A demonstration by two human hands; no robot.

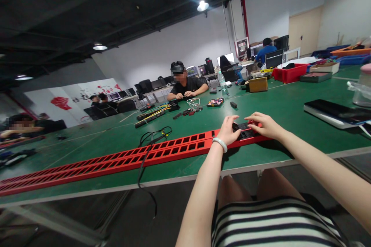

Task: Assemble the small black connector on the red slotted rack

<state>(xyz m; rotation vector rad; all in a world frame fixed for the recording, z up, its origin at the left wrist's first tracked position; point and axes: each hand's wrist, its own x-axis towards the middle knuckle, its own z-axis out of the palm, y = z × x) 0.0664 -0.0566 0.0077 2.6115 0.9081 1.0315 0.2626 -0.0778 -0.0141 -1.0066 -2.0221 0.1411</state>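
A long red slotted rail (121, 159) lies along the near edge of the green table (290, 104). At its right end sit black socket modules (245, 130). My left hand (228, 129), with a white bracelet at the wrist, curls its fingers onto the left of those modules. My right hand (265, 123) bends over them from the right, fingertips pressing on the black part and the rail's red end. Both hands are closed around the piece.
A black cable (145, 150) crosses the rail and hangs off the table edge. A dark flat device (336, 112) lies at right beside a clear jar (362, 88). A seated person (187, 85) works opposite among cables; red and blue bins stand far right.
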